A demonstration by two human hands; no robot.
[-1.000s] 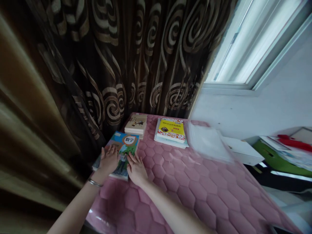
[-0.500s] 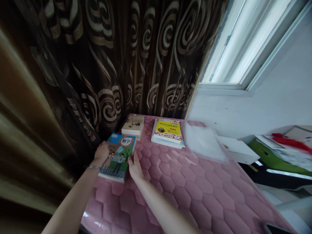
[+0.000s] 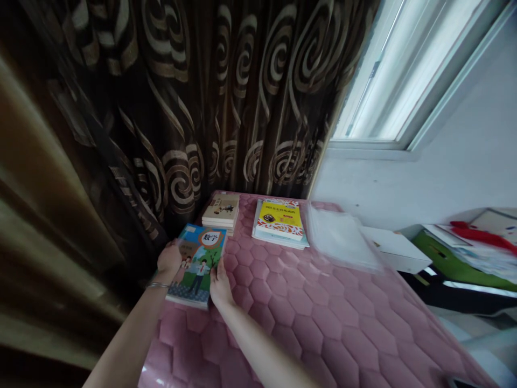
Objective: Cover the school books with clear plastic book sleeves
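Book (image 3: 197, 268) sits between your left hand (image 3: 169, 259) and right hand (image 3: 221, 285), firmness of grip unclear; uneven pushing could skew it.

Drk swirl-patt. curtain (image 3: 226, 108) nr window (image 3: 407, 70)

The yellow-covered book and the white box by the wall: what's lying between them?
Translucent plastic lies flat between the yellow-covered book and the white box, as the head view shows.

The pink, hexagon-patterned tabletop (image 3: 323, 318) carries a blue-green paperback (image 3: 202, 253) between the left grip (image 3: 168, 261) and the right grip (image 3: 220, 287), stacked beige books (image 3: 221, 210) beyond them, and stacked yellow-white books (image 3: 280, 220) and a translucent plastic sheet (image 3: 341, 234) to their right.
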